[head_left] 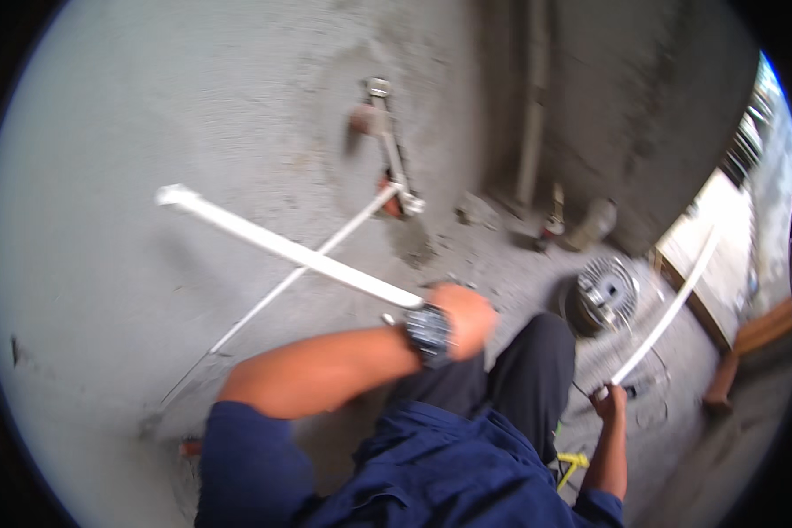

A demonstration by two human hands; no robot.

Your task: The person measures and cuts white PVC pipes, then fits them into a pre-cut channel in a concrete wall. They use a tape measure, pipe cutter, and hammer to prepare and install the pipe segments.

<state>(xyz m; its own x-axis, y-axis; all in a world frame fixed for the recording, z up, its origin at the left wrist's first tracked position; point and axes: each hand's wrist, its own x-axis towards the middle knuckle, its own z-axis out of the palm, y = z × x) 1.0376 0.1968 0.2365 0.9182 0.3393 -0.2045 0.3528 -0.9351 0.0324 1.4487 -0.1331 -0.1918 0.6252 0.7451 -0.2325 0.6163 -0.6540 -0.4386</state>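
Note:
My left hand (466, 319), with a dark watch at its wrist, is closed round the lower end of a white plastic pipe (282, 248). That pipe slants up to the left in front of the wall and has a fitting on its far end. Low on the right, my right hand (609, 400) grips the near end of another white pipe (669, 317), which leans up and away to the right. Behind the left pipe, a thinner white pipe (260, 308) runs down the wall from a fitting (411, 204) at a cut groove. Motion blurs both hands' fingers.
A round ribbed metal object (609, 295) stands on the floor ahead. Beyond it are a small red-and-white container (553, 224) and a pale bottle-like thing (594, 224). A yellow tool frame (572, 466) lies beside my leg. A vertical pipe (532, 114) stands in the corner.

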